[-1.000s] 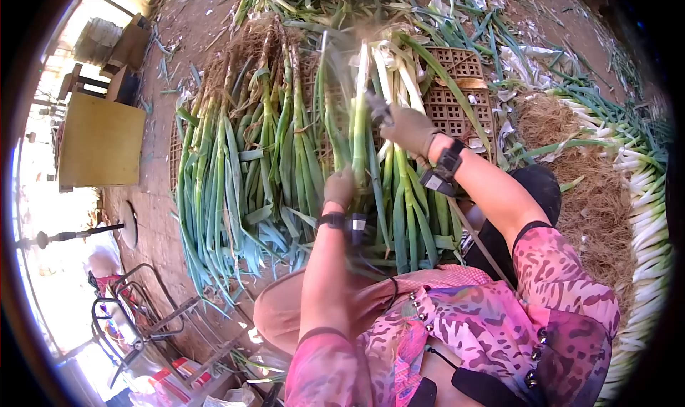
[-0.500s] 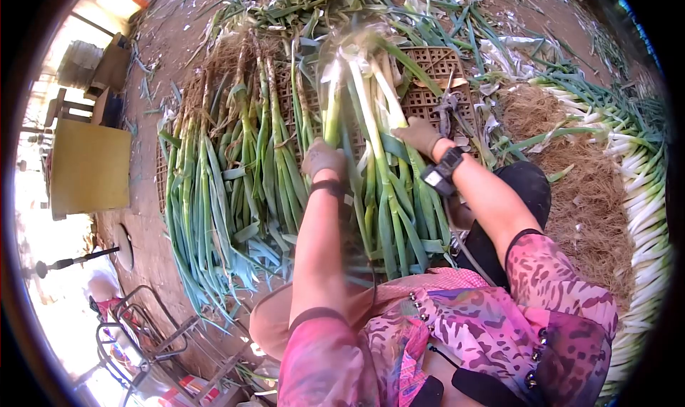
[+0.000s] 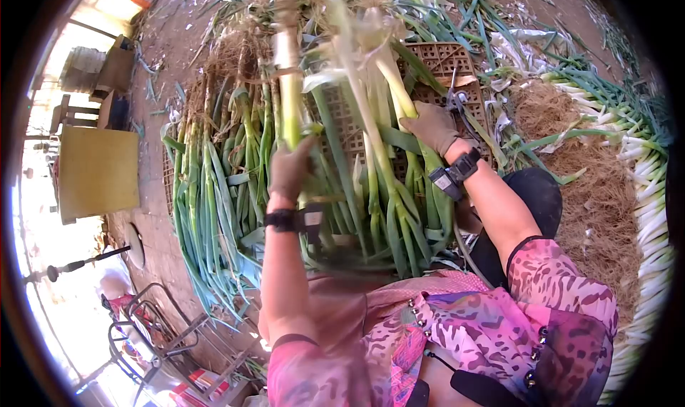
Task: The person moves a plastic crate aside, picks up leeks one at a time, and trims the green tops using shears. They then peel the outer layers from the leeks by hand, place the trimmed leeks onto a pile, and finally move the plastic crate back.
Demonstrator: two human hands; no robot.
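Observation:
My left hand [image 3: 292,168], gloved, is closed around a thick leek [image 3: 290,97]. This leek is raised and tilted, and its root end is blurred by motion. On the right, my gloved right hand [image 3: 432,127] grips another leek [image 3: 396,86] at the top of its pale stalk. More leeks [image 3: 385,193] with green leaves lie between the two hands, some smeared by movement. A bundle of thinner, untrimmed leeks [image 3: 207,157] lies left of my left hand, roots pointing away from me.
A brown woven plastic crate [image 3: 439,61] lies under the leeks. On the right, cut roots [image 3: 592,207] are heaped beside a long row of white-stalked leeks [image 3: 649,243]. Leaf scraps [image 3: 464,14] litter the far ground. A yellow board [image 3: 98,166] and a metal-framed chair [image 3: 157,321] stand left.
My left hand has moved left with a leek, away from the middle leeks. My right hand has shifted slightly up and right, still gripping. The whole view has moved a little.

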